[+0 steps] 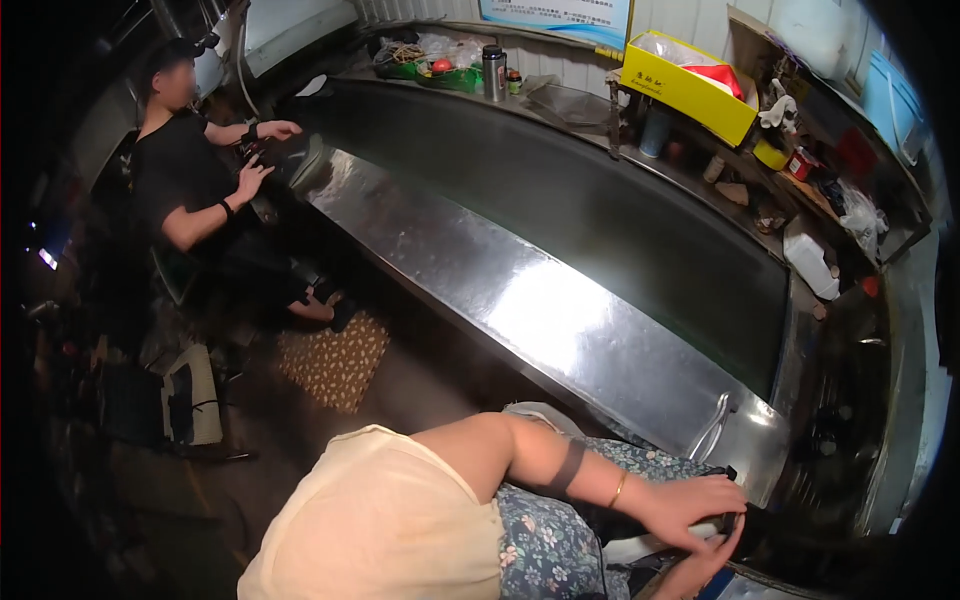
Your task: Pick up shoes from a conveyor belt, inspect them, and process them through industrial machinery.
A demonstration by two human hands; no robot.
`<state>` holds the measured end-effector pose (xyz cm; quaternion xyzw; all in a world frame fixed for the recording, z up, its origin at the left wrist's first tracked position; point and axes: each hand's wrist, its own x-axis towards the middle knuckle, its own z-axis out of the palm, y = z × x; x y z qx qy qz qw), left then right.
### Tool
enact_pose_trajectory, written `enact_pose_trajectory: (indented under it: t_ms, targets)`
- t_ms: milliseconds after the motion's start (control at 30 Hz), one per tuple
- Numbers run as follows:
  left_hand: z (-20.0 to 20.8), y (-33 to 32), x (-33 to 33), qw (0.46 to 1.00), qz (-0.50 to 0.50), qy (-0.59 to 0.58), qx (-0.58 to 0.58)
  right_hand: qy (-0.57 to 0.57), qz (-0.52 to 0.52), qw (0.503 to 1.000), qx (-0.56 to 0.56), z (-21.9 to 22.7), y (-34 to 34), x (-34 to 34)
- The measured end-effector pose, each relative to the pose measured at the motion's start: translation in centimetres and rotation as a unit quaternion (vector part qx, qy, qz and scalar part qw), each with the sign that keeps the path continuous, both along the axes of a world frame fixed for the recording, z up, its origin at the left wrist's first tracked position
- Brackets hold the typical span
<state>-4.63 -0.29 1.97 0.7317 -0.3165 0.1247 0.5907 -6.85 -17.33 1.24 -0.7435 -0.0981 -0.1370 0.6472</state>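
From here, the left arm bends rightward, left hand curved against the right hand; whether either pinches anything, I can't tell.

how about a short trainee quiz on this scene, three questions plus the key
1. Multiple choice: what colour is the open box on the shelf?
A) Blue
B) Yellow
C) Green

2. True or false: the person's left hand is holding a metal flask.

3. Fill in the blank: the gold bracelet circles the person's own ____ wrist.

Key:
1. B, yellow.
2. False; the metal flask stands across the workspace, well away from that hand.
3. Left.
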Motion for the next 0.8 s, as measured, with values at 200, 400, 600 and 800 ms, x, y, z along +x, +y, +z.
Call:
enact_pose_trajectory:
  t_ms: [200, 400, 600, 800]
  targets:
    - [-1.2, 0.2, 2.8, 0.999, 0.018, 0.051, -0.004, 0.132, -0.111, 0.942, -0.289, -2.2, -0.8, -6.5]
    - [0.0, 0.7, 2.6, 0.975, 0.008, 0.221, -0.01, 0.09, -0.055, 0.93, -0.353, 0.0, -3.5, -2.3]
    - [-2.0, -1.8, 0.0, 0.966, 0.025, 0.258, -0.009, 0.1, -0.058, 0.907, -0.404, -1.5, -2.5, -1.1]
    - [-3.3, -1.9, 1.2, 0.961, 0.059, 0.271, -0.023, 0.109, -0.079, 0.882, -0.452, -3.0, -1.9, -0.1]
